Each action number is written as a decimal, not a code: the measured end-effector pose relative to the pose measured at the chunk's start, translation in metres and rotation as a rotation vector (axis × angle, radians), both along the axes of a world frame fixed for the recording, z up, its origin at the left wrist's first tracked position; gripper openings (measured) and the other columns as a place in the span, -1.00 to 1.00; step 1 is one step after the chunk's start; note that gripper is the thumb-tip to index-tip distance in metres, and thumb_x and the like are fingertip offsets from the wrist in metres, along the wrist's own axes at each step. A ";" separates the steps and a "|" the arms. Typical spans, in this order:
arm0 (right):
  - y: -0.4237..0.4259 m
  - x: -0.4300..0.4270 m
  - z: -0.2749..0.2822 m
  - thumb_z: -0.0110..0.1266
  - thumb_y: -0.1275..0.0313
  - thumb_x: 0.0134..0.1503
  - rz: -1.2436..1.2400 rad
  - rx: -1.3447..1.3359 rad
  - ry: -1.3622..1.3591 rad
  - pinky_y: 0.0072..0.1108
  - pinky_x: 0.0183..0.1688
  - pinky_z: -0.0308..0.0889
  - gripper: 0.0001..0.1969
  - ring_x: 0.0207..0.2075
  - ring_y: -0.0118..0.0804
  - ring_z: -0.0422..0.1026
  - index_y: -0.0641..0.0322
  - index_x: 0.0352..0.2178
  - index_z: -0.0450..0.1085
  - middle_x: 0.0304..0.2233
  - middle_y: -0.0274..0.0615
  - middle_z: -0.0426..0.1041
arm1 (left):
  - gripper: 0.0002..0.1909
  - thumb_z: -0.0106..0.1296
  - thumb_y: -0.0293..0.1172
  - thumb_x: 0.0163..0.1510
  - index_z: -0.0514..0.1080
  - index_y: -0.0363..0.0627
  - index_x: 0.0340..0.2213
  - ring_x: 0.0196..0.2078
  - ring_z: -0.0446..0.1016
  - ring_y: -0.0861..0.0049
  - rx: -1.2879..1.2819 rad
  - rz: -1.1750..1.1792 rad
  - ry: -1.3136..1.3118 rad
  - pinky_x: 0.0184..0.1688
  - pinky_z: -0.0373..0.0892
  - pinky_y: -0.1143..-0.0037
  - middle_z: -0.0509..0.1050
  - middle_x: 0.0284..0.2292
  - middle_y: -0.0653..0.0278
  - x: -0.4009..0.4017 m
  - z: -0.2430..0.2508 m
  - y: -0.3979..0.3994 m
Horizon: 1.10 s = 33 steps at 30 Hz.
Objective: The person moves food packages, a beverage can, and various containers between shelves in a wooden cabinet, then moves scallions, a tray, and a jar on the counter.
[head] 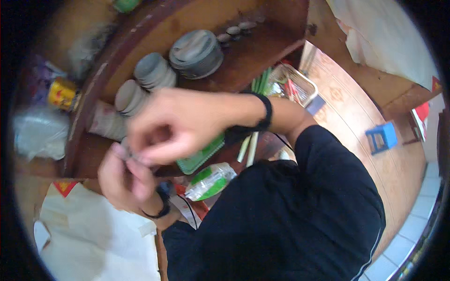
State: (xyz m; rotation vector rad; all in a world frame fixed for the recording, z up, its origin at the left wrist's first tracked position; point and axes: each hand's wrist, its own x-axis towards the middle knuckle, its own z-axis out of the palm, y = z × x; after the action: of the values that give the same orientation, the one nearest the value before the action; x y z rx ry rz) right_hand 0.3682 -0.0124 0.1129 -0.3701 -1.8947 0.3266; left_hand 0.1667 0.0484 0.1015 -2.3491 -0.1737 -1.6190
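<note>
My left hand and my right hand meet fingertip to fingertip in front of a wooden shelf. A small greyish thing is pinched between them; blur and the fingers keep me from telling what it is. Each wrist wears a dark band. Just behind my right hand, stacks of bowls stand on the shelf. A green plastic tray lies below my right wrist, partly covered by it. Nearer my body is a green-and-white plastic packet.
A round lidded metal container sits beside the bowls. Long green onions pass beneath my right forearm, near a white basket of packets. On the left are a yellow can and a clear plastic bag. A blue stool stands on the floor.
</note>
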 end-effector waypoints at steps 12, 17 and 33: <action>-0.194 0.094 -0.306 0.04 0.29 -0.09 -1.191 -1.209 -0.687 -0.28 -0.46 0.36 -0.80 -0.53 0.01 0.43 0.14 -0.43 0.42 -0.61 -0.07 0.43 | -0.91 0.13 -0.41 -0.12 0.44 -0.11 -0.59 -0.57 0.44 0.37 -0.689 -0.239 0.753 -0.52 0.33 0.47 0.45 -0.61 0.29 0.053 -0.237 -0.050; -0.194 0.132 -0.324 0.02 0.29 -0.10 -1.364 -1.161 -0.504 -0.30 -0.40 0.38 -0.77 -0.47 -0.01 0.45 0.16 -0.40 0.42 -0.56 -0.09 0.46 | -0.86 0.10 -0.33 -0.10 0.45 -0.12 -0.50 -0.47 0.46 0.30 -0.823 -0.298 0.968 -0.41 0.35 0.38 0.46 -0.55 0.24 0.077 -0.266 -0.061; -0.110 0.307 -0.409 0.17 0.00 -0.18 -1.559 -1.402 0.166 -0.30 -0.17 0.34 -0.36 -0.24 0.04 0.46 0.54 -0.38 0.39 -0.33 0.21 0.45 | -0.80 0.04 -0.36 -0.07 0.44 -0.13 -0.35 -0.39 0.45 0.27 -0.843 -0.011 0.864 -0.31 0.33 0.37 0.47 -0.44 0.19 0.118 -0.260 -0.093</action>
State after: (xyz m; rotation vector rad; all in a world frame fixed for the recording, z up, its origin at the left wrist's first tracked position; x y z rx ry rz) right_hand 0.6751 -0.1220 -0.2964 -2.3749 -0.4684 0.4838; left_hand 0.2846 -0.0448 -0.1585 -3.4100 -0.7519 -0.3855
